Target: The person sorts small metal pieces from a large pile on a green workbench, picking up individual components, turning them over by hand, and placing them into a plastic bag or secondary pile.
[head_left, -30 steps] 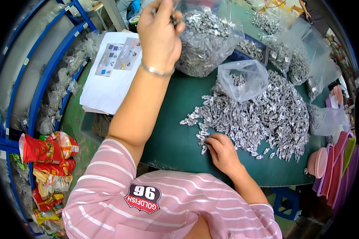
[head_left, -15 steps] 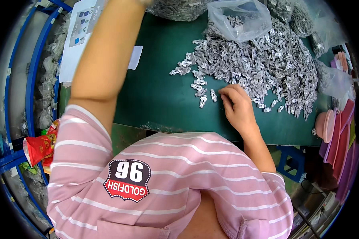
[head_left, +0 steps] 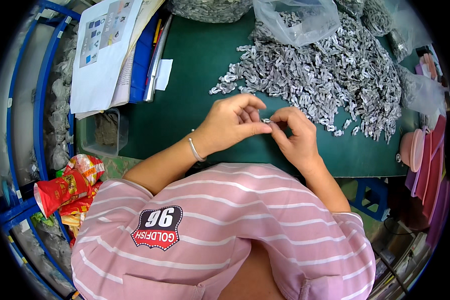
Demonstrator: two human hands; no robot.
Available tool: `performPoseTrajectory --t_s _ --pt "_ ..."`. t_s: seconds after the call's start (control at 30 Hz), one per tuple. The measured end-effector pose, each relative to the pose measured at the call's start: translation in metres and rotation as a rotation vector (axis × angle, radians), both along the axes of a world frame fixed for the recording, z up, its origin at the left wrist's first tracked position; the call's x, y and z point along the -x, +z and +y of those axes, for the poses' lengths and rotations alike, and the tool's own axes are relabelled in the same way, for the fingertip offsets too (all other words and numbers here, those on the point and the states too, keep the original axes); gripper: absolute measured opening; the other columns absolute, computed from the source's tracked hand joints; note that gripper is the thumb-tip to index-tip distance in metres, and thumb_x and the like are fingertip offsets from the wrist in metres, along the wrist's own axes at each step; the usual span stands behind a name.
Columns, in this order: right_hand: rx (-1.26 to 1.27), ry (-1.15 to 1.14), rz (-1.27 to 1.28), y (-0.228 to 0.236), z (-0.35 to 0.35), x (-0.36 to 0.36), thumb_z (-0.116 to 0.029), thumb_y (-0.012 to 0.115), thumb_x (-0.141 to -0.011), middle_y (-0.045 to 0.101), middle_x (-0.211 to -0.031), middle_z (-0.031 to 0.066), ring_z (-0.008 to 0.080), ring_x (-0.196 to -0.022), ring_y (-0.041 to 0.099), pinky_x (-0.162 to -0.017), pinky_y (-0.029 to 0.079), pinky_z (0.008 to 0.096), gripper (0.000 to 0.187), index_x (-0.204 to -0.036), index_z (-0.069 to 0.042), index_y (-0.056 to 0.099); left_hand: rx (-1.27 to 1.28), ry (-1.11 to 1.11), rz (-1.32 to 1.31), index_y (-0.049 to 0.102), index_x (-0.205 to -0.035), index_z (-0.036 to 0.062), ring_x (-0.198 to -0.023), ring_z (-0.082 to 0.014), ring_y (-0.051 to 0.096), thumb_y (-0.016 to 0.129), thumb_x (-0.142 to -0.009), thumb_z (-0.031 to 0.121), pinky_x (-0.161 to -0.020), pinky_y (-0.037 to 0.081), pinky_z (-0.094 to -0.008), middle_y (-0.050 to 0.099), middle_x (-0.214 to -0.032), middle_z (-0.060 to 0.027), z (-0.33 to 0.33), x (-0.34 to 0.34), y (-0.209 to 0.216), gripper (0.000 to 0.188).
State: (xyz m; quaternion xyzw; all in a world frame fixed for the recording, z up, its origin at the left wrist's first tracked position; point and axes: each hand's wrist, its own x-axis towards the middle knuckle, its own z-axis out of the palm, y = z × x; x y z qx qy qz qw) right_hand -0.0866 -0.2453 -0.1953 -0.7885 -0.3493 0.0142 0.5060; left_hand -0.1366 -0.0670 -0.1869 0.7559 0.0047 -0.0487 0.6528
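Note:
Over the near part of the table, my two hands meet at the fingertips. A small silver-grey metal piece (head_left: 266,120) is pinched between the thumb and fingers of my right hand (head_left: 296,134), partly covered by them. My left hand (head_left: 230,120) is right beside it, fingers bent and thumb stretched toward the piece, a gap showing between index finger and thumb. Whether the left fingertips touch the piece is hard to make out. Just beyond my hands spreads a large heap of similar small metal pieces (head_left: 320,75).
A clear plastic bag (head_left: 300,25) lies on the heap. A filled bag (head_left: 210,7) sits at the far edge of the green table (head_left: 190,60). Papers (head_left: 105,60), a blue tray (head_left: 142,62) and a clear plastic box (head_left: 120,142) are at left, beside blue shelving (head_left: 45,90). Pink containers (head_left: 411,150) stand right.
My left arm has come back from the far left, bringing the hand beside my right one. My right hand has picked up a metal piece. The few loose pieces near it are now hidden or gone.

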Motion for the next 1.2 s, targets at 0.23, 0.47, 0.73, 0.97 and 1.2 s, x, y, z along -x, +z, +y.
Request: performPoseTrajectory --t_s 0.23,0.47,0.73,0.97,1.2 --pt "-0.422 -0.023 0.622 0.001 0.0 0.005 0.007 0.063 -0.073 0.057 -0.086 0.007 0.0128 -0.073 0.057 -0.062 0.047 0.0222 0.016 -0.086 0.001 0.056 0.177 0.08 -0.142 0.058 -0.091 -0.0036 -0.071 -0.0129 0.061 0.063 -0.077 -0.001 -0.063 0.051 -0.023 0.06 -0.076 -0.0066 -0.005 0.0 -0.007 0.015" --pt "-0.436 -0.06 0.325 0.004 0.004 0.012 0.008 0.063 -0.072 0.058 -0.087 0.007 0.0123 -0.075 0.056 -0.066 0.046 0.0222 0.021 -0.089 0.001 0.053 0.557 0.116 0.289 0.056 -0.097 -0.004 -0.075 -0.0172 0.062 0.057 -0.084 0.008 -0.063 0.053 -0.0261 0.061 -0.087 -0.0115 -0.005 0.002 -0.005 0.018" --pt "-0.131 0.049 -0.058 0.008 0.008 -0.006 0.008 0.059 -0.071 0.061 -0.085 0.011 0.0225 -0.075 0.059 -0.064 0.047 0.0287 0.016 -0.085 0.0 0.06 0.999 0.251 0.459 0.053 -0.089 0.0049 -0.049 -0.0051 0.03 0.044 -0.093 0.023 -0.039 0.023 -0.0166 0.037 -0.064 0.0029 0.011 0.0 -0.002 0.02" --pt "0.225 0.177 -0.157 -0.007 0.025 -0.012 0.002 0.063 -0.067 0.055 -0.083 0.0108 0.0291 -0.08 0.054 -0.068 0.045 0.0353 0.019 -0.086 -0.003 0.061 0.707 0.342 0.306 0.052 -0.087 0.0038 -0.052 -0.0038 0.038 0.053 -0.087 0.011 -0.039 0.026 -0.0152 0.044 -0.067 0.0011 0.018 0.0 -0.006 0.008" --pt "0.257 0.108 -0.08 -0.008 0.02 -0.01 -0.001 0.065 -0.068 0.054 -0.08 0.0109 0.03 -0.077 0.054 -0.067 0.045 0.037 0.014 -0.08 -0.001 0.057 0.581 0.241 0.335 0.054 -0.092 0.0015 -0.056 -0.0025 0.042 0.06 -0.08 0.003 -0.041 0.028 -0.014 0.05 -0.072 0.0004 0.016 0.01 -0.014 0.013"
